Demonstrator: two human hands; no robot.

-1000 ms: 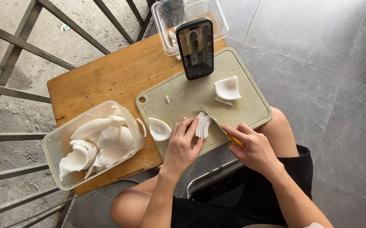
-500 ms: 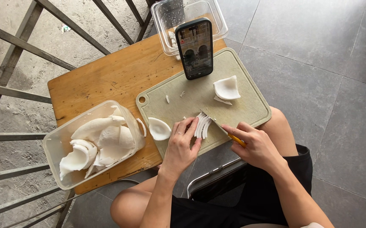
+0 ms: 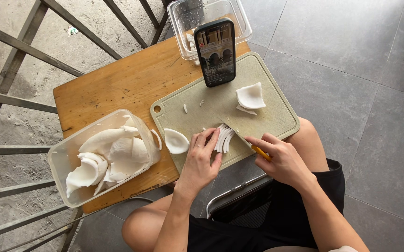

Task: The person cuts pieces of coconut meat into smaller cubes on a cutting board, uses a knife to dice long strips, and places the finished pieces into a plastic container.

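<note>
Knees and black shorts fill the nearest edge of the view; a dark metal-framed stool shows between the legs. Left hand (image 3: 199,161) lies over the near edge of the pale green plastic cutting board (image 3: 276,114), fingers curled down, grip pressing on the fanned stack of thin white coconut slices (image 3: 224,138) from its left side. Right hand (image 3: 281,161) is clenched around the yellow handle of a small knife (image 3: 251,143); the blade runs up-left and meets the right side of the slices. The slices sit near the board's front edge, between the two hands.

Just left of the left hand, a curved white coconut piece (image 3: 176,141) rests at the board's left edge, partly on the worn wooden bench (image 3: 118,86). Further left, a clear rectangular plastic tub (image 3: 66,161) holds many large white coconut shell-shaped pieces and overhangs the bench's near-left corner.

Mid-board: a few tiny white scraps, and to the right a larger white coconut chunk (image 3: 250,97), apart from the hands.

Far edge of the board: a black smartphone (image 3: 215,52) stands propped, screen lit, leaning against a second clear plastic tub (image 3: 239,18) that holds a few white bits. Beyond, grey metal railing bars (image 3: 20,56) to the left, grey floor tiles to the right.
</note>
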